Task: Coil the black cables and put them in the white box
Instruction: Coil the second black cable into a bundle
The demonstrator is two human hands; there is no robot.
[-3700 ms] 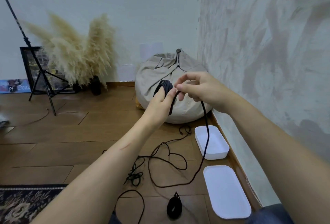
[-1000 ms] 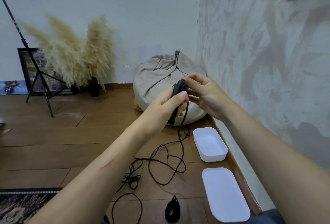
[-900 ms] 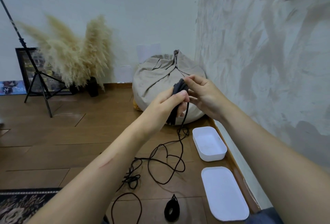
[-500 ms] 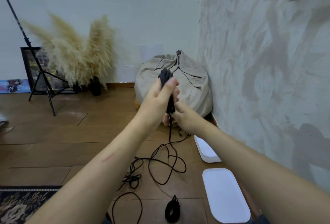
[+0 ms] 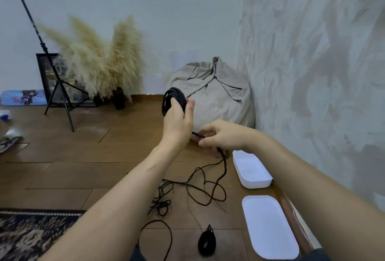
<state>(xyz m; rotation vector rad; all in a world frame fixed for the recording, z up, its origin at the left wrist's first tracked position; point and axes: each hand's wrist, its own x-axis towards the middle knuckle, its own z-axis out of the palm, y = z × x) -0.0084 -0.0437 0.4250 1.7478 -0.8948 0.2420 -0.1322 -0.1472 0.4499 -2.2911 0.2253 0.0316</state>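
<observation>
**Head view.** The left hand (image 5: 177, 122) grasps a round coil (image 5: 173, 99) of matte black cable. Its several stacked loops stand upright above the floor (image 5: 62, 167) of glossy brown planks. The right hand (image 5: 224, 137) pinches the cable's free run (image 5: 199, 134) between thumb and fingers, just below the left wrist. From that pinch the thin cord drops to the floor and wanders in slack loops (image 5: 205, 186) toward a small tangle (image 5: 161, 203).

The white box (image 5: 257, 184) (a smooth, open-topped plastic tub with rounded corners) stands on the floor against the rough plastered wall (image 5: 312, 73), below and right of the hands. A flat white lid (image 5: 269, 227) lies nearer the viewer, and a second, compact coil (image 5: 206, 243) rests on the floor to its left.

Behind the hands sits a creased beige beanbag (image 5: 216, 94), partly hidden by them. Further left are feathery pampas plumes (image 5: 98, 63), a black tripod (image 5: 60, 86) and a patterned rug (image 5: 31, 233).
</observation>
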